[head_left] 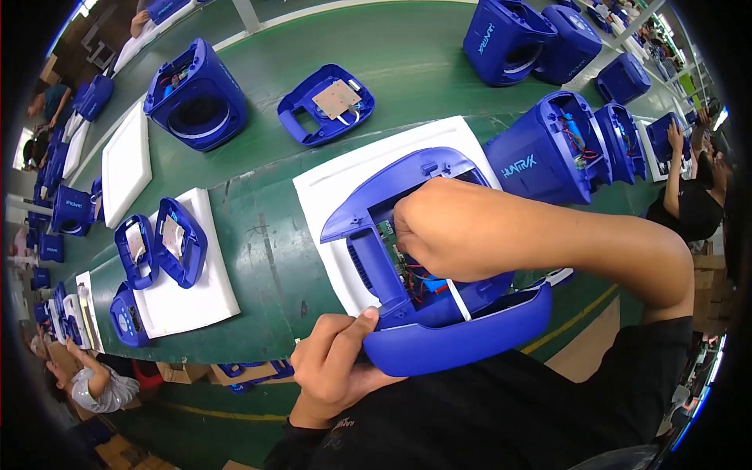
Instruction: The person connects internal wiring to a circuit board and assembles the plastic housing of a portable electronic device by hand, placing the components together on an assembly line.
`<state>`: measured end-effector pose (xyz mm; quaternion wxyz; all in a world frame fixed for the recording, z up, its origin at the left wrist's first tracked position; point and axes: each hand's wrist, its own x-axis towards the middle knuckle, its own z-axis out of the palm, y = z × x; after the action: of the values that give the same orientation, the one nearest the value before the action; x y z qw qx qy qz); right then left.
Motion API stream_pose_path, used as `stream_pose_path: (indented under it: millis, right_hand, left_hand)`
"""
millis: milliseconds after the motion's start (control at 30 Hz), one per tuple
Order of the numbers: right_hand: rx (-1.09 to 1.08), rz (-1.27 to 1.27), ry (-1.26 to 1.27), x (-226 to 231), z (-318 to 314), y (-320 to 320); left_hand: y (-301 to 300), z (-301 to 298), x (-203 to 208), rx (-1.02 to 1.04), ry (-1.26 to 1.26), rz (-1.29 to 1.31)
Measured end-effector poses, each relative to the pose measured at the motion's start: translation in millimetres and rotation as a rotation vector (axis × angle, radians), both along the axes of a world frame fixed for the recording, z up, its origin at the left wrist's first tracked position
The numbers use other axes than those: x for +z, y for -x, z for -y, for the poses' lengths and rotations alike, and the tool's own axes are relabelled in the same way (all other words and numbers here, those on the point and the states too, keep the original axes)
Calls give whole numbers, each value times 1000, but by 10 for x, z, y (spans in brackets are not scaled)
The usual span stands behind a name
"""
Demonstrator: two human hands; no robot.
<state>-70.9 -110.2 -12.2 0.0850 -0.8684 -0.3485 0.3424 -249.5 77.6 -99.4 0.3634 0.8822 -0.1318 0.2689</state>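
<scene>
A blue plastic housing [376, 211] lies open on a white foam pad [345, 176] in front of me, with a green circuit board and red and blue wires inside. My right hand [439, 227] reaches into the housing, fingers curled down among the wires. Whether it holds anything there is hidden. My left hand [333, 364] grips the near lower edge of the housing, thumb on top of the rim. A second blue shell part [462, 341] sits against the housing on my side.
A green conveyor belt [266, 235] carries more blue housings [196, 98], a blue back panel [325, 106] and white foam pads [125, 164]. Blue panels [168, 239] rest on the left pad. Other people work at both sides, one at the right [689, 196].
</scene>
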Motion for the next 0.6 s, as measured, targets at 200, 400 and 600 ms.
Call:
stream_pose_path:
  millis: [200,400,600]
  right_hand:
    - [-53,50,-51,334,119,60]
    - [-306,54,-630,580,987,442]
    - [-382,-272,-883,-291,1719,667]
  left_hand:
    - [-16,7,-8,-21,4,7]
    - [59,19,-127,40,-25,24]
    - [13,37,-123,19,-34,35]
